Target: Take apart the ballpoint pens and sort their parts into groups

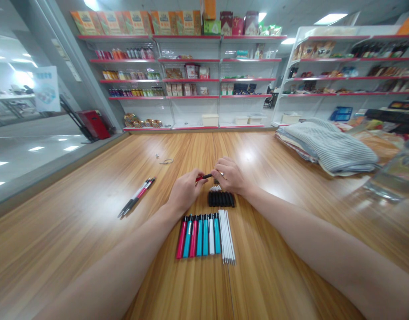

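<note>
Between my two hands is a pen (207, 176) with a red barrel and a black grip. My left hand (187, 189) is closed on its red end. The fingers of my right hand (231, 175) pinch the other end, where a pale tip shows. Just below lie small white pieces (216, 188) and a row of black pen grips (221, 199). Nearer to me is a row of pen barrels (200, 235) in red, teal and white with black clips. White ink refills (227, 237) lie beside them on the right.
Whole pens (136, 197) lie on the wooden table (91, 249) at left. A small ring-like loop (166, 161) is farther back. Folded striped cloth (327, 144) and a clear container (395, 171) occupy the right. Stocked shelves (191, 80) stand behind.
</note>
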Demonstrator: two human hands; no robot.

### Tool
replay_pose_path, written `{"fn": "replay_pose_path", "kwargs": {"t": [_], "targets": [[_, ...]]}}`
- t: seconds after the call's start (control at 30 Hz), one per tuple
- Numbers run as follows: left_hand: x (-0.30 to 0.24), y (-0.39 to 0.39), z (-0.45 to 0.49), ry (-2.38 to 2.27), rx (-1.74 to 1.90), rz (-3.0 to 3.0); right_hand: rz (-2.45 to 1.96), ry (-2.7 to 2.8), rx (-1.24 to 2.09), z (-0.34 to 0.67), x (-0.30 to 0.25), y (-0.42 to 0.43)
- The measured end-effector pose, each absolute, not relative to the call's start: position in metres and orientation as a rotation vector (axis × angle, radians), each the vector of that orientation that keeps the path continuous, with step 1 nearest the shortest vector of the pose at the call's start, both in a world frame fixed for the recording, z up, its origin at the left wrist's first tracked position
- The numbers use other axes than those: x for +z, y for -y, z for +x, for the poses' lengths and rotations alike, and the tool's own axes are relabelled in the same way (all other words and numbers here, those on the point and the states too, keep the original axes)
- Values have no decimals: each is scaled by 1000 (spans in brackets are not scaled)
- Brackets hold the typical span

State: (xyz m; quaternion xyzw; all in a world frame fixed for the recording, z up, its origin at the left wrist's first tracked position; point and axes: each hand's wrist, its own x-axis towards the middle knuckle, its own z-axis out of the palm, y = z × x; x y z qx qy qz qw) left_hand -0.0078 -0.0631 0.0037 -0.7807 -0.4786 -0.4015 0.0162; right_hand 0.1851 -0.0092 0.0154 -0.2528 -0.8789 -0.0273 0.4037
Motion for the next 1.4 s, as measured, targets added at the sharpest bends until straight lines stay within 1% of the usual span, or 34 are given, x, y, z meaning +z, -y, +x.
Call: {"fn": "replay_pose_path", "kwargs": {"t": [0.13, 0.47, 0.7, 1.13, 1.4], "targets": [[4, 63, -8, 1470, -1226, -2426, -643, 2227, -95, 184, 11, 4], [3, 62, -9, 1485, -1194, -2399, -631, 2163, -7, 186, 16, 10], [3, 62, -10, 1483, -1129, -2410, -643, 2214, 0, 185, 11, 5], [7, 65, -6, 1554, -1013, -2394, -547, 2056, 48, 187, 15, 9], [15, 71, -5, 1657, -767, -2370, -557, 2034, 96, 187, 14, 8]]}}
